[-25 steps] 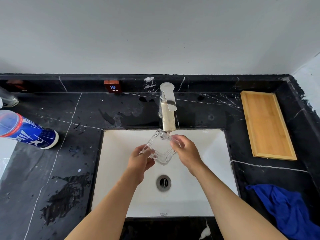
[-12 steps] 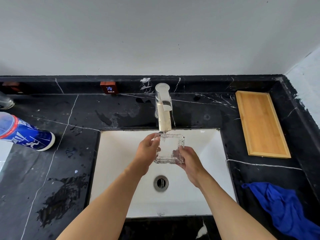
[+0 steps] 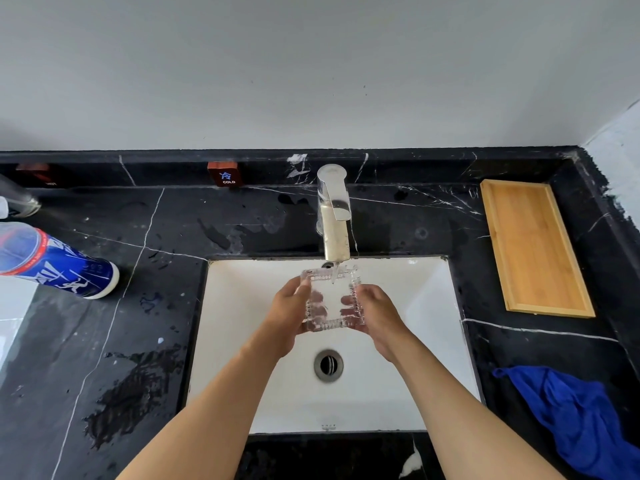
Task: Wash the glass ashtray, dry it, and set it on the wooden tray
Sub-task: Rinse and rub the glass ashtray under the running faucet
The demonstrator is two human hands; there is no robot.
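A square clear glass ashtray (image 3: pixel 330 297) with ribbed edges hangs over the white sink (image 3: pixel 426 306), right under the spout of the chrome tap (image 3: pixel 333 216). A thin stream of water falls onto its far edge. My left hand (image 3: pixel 285 315) grips its left side and my right hand (image 3: pixel 375 313) grips its right side, fingers showing through the glass. The wooden tray (image 3: pixel 533 247) lies bare on the black counter at the right. A blue cloth (image 3: pixel 581 420) lies crumpled at the front right.
A blue and white canister (image 3: pixel 52 259) lies on its side on the left counter, beside a chrome object at the far left edge. A red "COLD" label (image 3: pixel 224 174) sits on the back ledge. Wet patches mark the black marble. The drain (image 3: pixel 328 364) is open.
The ashtray has turned from a diamond tilt to square and flat-facing me, with both hands shifting to its left and right sides. It has stayed under the tap.
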